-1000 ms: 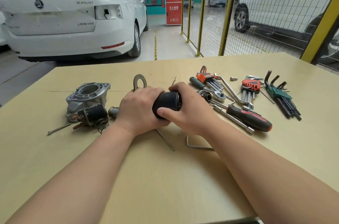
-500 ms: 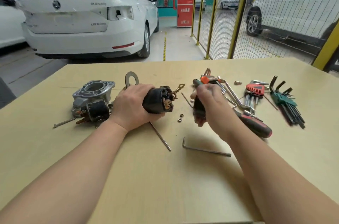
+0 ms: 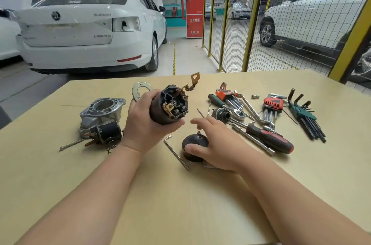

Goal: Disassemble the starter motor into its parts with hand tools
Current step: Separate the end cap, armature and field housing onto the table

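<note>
My left hand [image 3: 144, 124] grips the black starter motor body [image 3: 168, 106] and holds it above the table, tilted so its open brush end with springs and a copper terminal strap faces me. The black end cap [image 3: 195, 140] lies on the table just below it. My right hand [image 3: 218, 142] rests over the cap with the thumb touching its side and the fingers stretched out. An L-shaped hex key [image 3: 176, 152] lies left of the cap.
The aluminium drive housing [image 3: 102, 110] with the solenoid [image 3: 106, 130] sits at the left, a long bolt [image 3: 71, 144] beside it. A metal plate [image 3: 140, 89] lies behind my left hand. A screwdriver [image 3: 269, 138], ratchet [image 3: 226, 114] and hex key sets [image 3: 305, 116] lie at the right.
My right hand pulled the end cap off the motor body and brought it down to the table. My left hand raised the body and turned its open end toward me.
</note>
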{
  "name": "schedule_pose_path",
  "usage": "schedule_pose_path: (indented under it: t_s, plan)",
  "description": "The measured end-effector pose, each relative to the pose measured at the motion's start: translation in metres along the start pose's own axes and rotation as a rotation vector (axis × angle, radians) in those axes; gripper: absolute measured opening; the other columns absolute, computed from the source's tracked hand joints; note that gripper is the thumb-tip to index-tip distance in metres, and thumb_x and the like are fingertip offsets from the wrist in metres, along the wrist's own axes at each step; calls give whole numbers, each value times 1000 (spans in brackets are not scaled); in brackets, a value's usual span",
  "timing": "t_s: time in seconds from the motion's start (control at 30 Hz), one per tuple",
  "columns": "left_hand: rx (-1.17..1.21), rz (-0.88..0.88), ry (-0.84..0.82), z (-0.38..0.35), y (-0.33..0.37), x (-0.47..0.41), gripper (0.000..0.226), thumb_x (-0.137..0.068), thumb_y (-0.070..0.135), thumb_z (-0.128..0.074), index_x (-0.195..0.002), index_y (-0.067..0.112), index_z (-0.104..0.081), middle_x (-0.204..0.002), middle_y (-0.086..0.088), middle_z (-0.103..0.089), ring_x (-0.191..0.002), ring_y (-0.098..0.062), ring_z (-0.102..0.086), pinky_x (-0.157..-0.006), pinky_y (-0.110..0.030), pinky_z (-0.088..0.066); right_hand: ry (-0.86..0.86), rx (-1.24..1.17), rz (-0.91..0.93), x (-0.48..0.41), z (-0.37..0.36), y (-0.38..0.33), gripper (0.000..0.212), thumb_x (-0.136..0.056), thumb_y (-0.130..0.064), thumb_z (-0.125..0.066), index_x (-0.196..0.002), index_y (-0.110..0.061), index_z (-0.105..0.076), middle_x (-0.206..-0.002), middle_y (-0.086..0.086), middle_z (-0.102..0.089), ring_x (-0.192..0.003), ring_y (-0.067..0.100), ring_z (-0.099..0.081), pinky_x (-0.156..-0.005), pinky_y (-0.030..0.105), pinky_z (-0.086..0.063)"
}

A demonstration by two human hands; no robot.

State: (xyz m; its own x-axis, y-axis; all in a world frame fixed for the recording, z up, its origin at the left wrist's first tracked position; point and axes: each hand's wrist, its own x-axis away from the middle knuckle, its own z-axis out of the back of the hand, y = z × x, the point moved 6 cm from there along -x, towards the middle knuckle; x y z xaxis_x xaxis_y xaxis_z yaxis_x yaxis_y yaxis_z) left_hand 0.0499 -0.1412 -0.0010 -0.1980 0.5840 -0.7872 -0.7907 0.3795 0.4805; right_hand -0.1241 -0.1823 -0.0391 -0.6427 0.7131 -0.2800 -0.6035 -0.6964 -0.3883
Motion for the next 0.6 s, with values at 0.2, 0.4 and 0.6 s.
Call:
schedule_pose_path:
  t_s: [0.2,0.4,0.6]
  plan:
    - [107,48,3,1,6,-2,73,-52,53,-74,-114,18,-56,-99,18,-59,-98,-24,-59,-88,-42,-49,189,-358,59,-12,29,-17,42,-84,-46,-56,-123,-32,-50,-108,-20,-56,-92,-3,-54,-78,20,-47]
    - [215,23,114,10,10,-8,58,-62,73,-68,-103,36,-50,-101,10,-62,-98,-25,-59,-88,-39,-49,182,-482,156,-34,47,-41,48,-80,-47,-59,-124,-31,-46,-122,-15,-52,-102,-1,-54,-82,21,-49]
    - [294,169,164,10,-11,-9,62,-53,49,-77,-105,25,-54,-96,7,-65,-94,-11,-61,-82,-26,-50,255,-541,146,-35,30,-46,60,-79,-44,-62,-132,-22,-44,-124,-11,-51,-107,0,-52,-86,21,-45]
